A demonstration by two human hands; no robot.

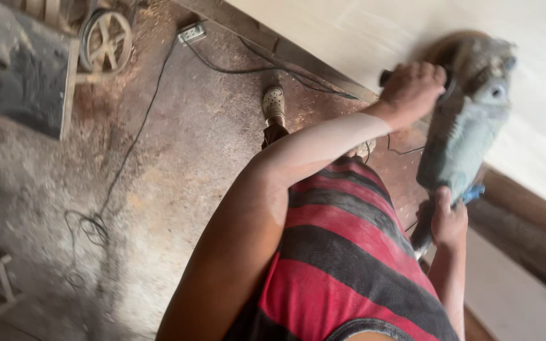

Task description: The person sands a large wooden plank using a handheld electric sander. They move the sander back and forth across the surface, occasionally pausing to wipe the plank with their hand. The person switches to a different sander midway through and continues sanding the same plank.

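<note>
Head view: nearest, the right hand [448, 221] is clamped round the rear grip of the grey-green grinder [466, 136], the left hand [411, 88] closed on its side handle. Its long axis points away, disc on the pale board [361, 31]. Sanding looks underway; the share done is unclear.

A sleeveless knit shirt with broad red and dark grey horizontal stripes [349, 252] fills the lower middle of the frame; both arms are bare. A pale perforated clog-style shoe [273, 104] shows at upper centre.
</note>
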